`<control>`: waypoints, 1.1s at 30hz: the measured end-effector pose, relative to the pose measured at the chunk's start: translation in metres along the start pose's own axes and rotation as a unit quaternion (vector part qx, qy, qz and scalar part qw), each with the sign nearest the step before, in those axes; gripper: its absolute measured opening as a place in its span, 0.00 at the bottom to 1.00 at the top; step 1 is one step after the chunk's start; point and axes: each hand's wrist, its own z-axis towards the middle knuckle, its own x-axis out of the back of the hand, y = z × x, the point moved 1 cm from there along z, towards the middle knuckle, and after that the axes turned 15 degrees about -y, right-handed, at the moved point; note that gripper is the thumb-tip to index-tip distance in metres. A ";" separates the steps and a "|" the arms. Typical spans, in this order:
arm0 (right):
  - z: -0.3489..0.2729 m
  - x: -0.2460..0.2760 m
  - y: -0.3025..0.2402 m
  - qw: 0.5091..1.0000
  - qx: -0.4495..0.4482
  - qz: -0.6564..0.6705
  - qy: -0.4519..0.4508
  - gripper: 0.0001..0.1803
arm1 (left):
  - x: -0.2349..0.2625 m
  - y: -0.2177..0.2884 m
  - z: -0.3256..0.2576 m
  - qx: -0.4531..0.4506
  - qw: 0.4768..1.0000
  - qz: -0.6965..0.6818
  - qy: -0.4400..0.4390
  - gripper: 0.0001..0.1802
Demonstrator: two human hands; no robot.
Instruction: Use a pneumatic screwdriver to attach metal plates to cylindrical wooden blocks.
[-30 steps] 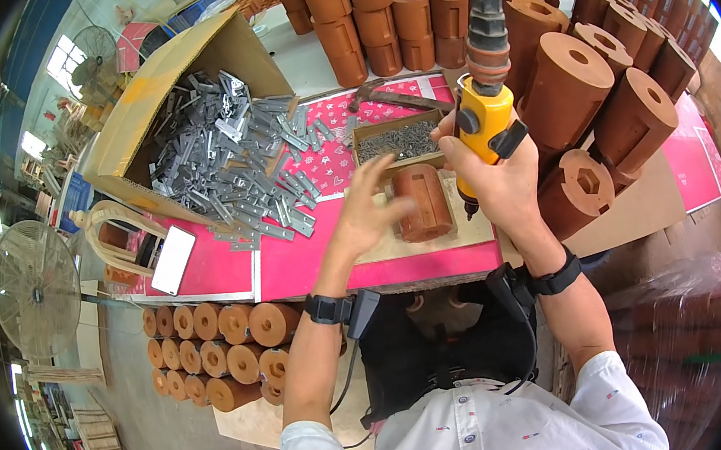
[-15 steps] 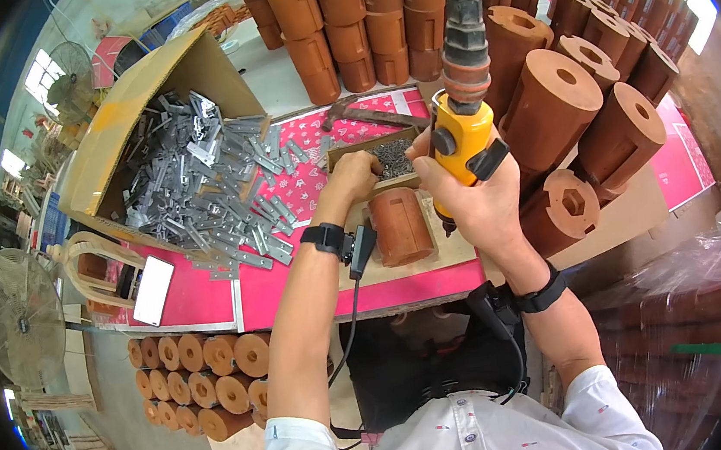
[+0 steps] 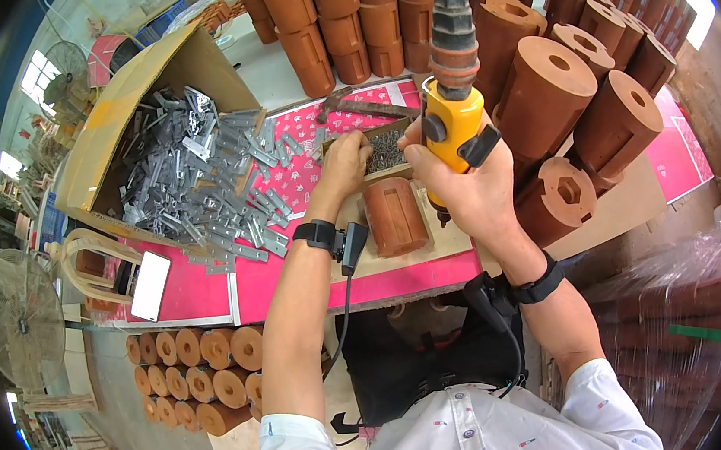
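My right hand [image 3: 474, 186] is wrapped round a yellow power screwdriver [image 3: 457, 125], its bit end pointing down and its black-and-brown sleeve rising at the top. My left hand [image 3: 344, 164] is at the left end of a shallow box [image 3: 390, 172] of small dark screws [image 3: 385, 151]. Its fingers are curled together; whatever they may hold is hidden. Between the hands and nearer to me, a short reddish-brown wooden cylinder [image 3: 396, 217] with a groove lies on its side on a tan board. The screwdriver's tip is just right of the cylinder, apart from it.
An open carton [image 3: 98, 155] spills many metal plates [image 3: 200, 180] at left. A hammer [image 3: 362, 105] lies behind the screw box. Wooden cylinders [image 3: 547, 85] crowd the right and back. A phone [image 3: 151, 286] leans on a wooden frame at left. More cylinders [image 3: 216, 350] are stacked below the table edge.
My left hand has drawn slightly left in the screw box, showing more screws. My right hand still holds the screwdriver. The whole view has shifted a little.
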 end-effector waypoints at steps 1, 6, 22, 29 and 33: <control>-0.001 0.000 -0.001 1.000 0.000 0.002 0.000 0.23 | 0.006 0.005 -0.004 0.010 0.998 -0.059 0.034 0.07; -0.001 0.001 -0.005 1.000 0.021 -0.002 0.006 0.22 | 0.025 0.032 -0.035 0.032 0.954 -0.281 0.097 0.06; -0.006 0.001 -0.008 0.999 0.013 -0.027 -0.022 0.19 | 0.030 0.060 -0.077 0.054 0.978 -0.161 0.118 0.07; -0.012 0.002 -0.009 0.999 0.015 0.040 -0.015 0.17 | 0.019 0.048 -0.060 -0.012 0.990 -0.013 0.141 0.17; -0.010 0.008 -0.003 0.999 0.021 0.019 -0.019 0.15 | 0.011 0.081 -0.086 0.096 0.994 -0.052 0.029 0.29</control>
